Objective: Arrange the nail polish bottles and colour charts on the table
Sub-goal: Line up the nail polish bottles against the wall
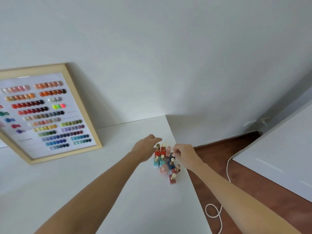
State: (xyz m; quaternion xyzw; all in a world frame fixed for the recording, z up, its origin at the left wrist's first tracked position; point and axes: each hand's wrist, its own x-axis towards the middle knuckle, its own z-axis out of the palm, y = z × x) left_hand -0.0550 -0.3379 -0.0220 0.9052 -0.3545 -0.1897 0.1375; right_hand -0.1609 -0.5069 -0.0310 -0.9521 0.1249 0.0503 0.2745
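Several small nail polish bottles (166, 162) with gold caps stand clustered near the far right corner of the white table (118, 191): red, light blue, dark blue, pink and brownish-red ones. My left hand (145, 147) hovers just left of the red bottles with fingers spread. On the other side, my right hand (184, 153) pinches the gold cap of a dark blue bottle (172, 155) at the cluster's right edge. A wood-framed colour chart (47, 114) with rows of coloured swatches leans against the wall at the left.
The table's right edge runs close beside the bottles. Past it lies brown floor (244, 174) with a white cord (217, 211) looping across. A second white surface (283, 157) stands at the right. A white wall rises behind.
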